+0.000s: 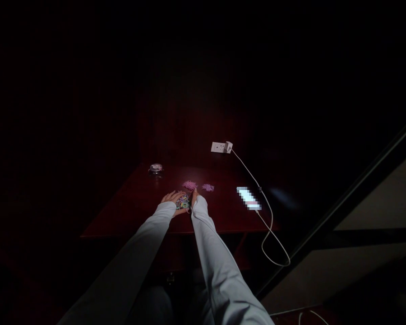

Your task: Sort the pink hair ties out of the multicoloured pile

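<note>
A mixed heap of small multicoloured bands, like little elastic bands (182, 201), lies on the dark red table between my two hands. My left hand (171, 198) rests along its left side, fingers stretched forward and thumb reaching under the near edge. On the right side of the heap, my right hand (196, 201) stands on edge with its fingers pointing forward, partly hidden by the wrist and sleeve. Just beyond the fingertips is a pile of pink bands (190, 185). Farther right sits a smaller pile of purple bands (208, 187).
A clear round jar (156, 168) stands at the table's back left. To the right lies a lit, blurred-out phone (248, 198), its white cable (271, 212) looping past the table's edge up to a charger (228, 146) in the wall socket (218, 147). Surroundings are very dark.
</note>
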A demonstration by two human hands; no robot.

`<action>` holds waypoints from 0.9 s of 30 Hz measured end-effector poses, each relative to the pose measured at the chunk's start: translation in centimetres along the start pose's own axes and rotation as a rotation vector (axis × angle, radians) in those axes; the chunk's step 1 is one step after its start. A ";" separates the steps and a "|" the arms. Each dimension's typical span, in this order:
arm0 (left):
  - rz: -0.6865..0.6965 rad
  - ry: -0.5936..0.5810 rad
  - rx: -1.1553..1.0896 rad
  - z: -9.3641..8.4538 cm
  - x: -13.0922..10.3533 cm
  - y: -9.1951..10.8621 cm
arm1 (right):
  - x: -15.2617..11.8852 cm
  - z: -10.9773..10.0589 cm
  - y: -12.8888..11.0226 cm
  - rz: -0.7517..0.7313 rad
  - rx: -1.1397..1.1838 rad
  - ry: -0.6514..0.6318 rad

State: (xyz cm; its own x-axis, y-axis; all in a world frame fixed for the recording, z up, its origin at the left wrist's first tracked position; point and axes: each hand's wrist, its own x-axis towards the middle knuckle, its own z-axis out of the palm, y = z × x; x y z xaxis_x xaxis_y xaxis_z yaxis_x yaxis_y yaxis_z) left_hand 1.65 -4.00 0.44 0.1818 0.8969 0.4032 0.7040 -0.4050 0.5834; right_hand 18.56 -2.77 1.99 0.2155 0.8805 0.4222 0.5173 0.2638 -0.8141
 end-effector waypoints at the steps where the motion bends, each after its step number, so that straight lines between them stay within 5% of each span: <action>1: 0.000 -0.028 -0.005 0.1 0.2 -0.2 | 0.0 -0.1 -0.2 0.042 0.038 0.000; 6: -0.028 -0.085 -0.113 -0.1 1.5 -1.4 | 0.0 -0.4 -0.8 0.177 0.083 0.014; 13: -0.081 0.019 -0.261 -0.9 1.8 -2.1 | -0.1 -0.8 -0.7 0.084 0.056 -0.047; 24: -0.240 0.288 -0.346 -1.2 1.4 -0.5 | -0.6 -1.2 -1.9 -0.074 0.023 -0.154; 27: -0.235 0.281 -0.330 -1.5 1.4 -0.4 | -0.7 -1.3 -1.9 -0.058 0.012 -0.165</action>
State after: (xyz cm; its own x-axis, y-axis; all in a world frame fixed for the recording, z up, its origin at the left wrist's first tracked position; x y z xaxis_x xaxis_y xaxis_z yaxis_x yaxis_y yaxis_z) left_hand 0.58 -2.81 1.83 -0.1801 0.9066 0.3816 0.4404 -0.2726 0.8554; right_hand 18.52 -4.43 3.71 0.0464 0.9161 0.3982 0.5147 0.3197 -0.7955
